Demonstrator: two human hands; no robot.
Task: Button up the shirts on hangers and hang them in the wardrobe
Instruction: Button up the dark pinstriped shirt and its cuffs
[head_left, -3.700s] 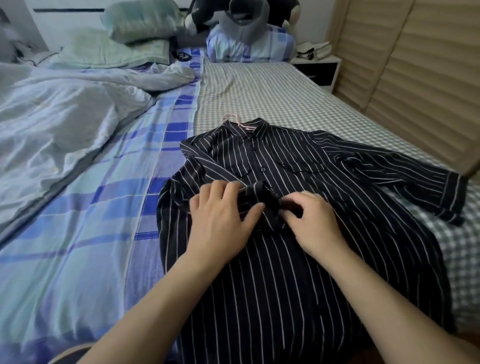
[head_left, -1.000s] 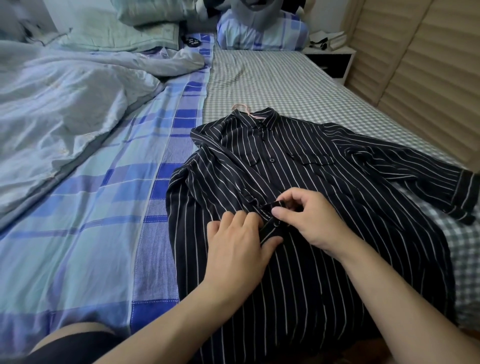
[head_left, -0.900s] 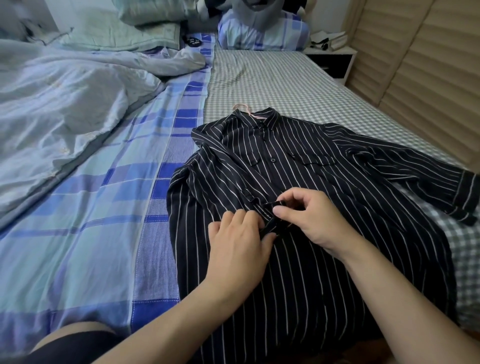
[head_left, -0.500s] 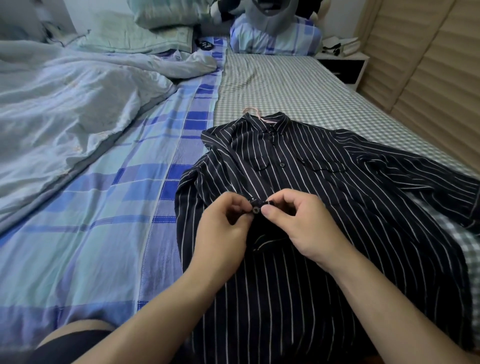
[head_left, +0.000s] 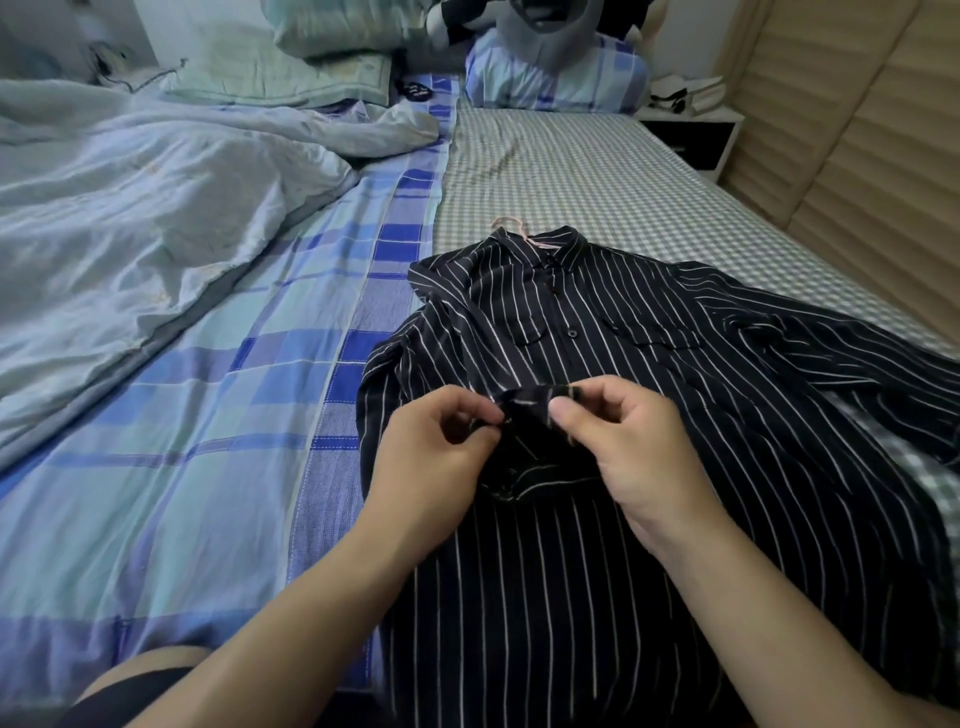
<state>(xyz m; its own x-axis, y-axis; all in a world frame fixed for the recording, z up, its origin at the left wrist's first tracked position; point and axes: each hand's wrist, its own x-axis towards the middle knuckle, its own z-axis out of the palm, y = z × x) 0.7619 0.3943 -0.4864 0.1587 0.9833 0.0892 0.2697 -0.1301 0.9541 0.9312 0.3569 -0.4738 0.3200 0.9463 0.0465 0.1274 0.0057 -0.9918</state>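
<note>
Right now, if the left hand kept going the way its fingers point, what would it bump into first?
Its fingers point right, across the pinched fold of the striped shirt. The left hand would probably meet the right hand first, since their fingertips nearly face each other, though depth is unclear.

Looking down now, 2 bare forearms come up from the bottom edge, no sleeves on either, nothing at the wrists. The left hand (head_left: 436, 457) carries no ring, no watch, no band. Same for the right hand (head_left: 631, 447), plain, with short nails on the thumb and fingers. Left of the left forearm, down in the corner, a bare knee or thigh shows, with the edge of a black garment across it.
</note>
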